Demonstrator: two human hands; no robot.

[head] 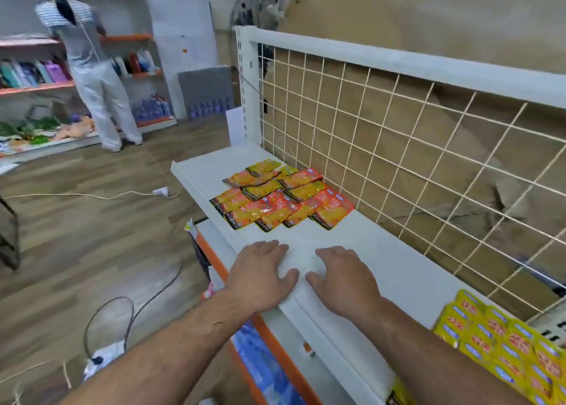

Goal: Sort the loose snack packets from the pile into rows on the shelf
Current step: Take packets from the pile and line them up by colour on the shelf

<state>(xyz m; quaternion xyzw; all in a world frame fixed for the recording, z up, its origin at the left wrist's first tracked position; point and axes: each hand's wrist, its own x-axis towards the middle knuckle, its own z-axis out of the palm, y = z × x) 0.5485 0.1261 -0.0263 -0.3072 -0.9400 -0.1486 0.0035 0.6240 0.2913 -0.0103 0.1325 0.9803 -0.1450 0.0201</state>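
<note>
The left hand [260, 277] and the right hand [346, 279] are being rested palm-down, side by side, on the white shelf [407, 269], with fingers straight, slightly spread and gripping nothing. The pile [281, 197] of orange, red and yellow packets is lying farther along the shelf, beside the wire grid [398, 147] and apart from both hands. Yellow packets [505, 343] are lying in rows at the near right. The packet print is too blurred to be read.
</note>
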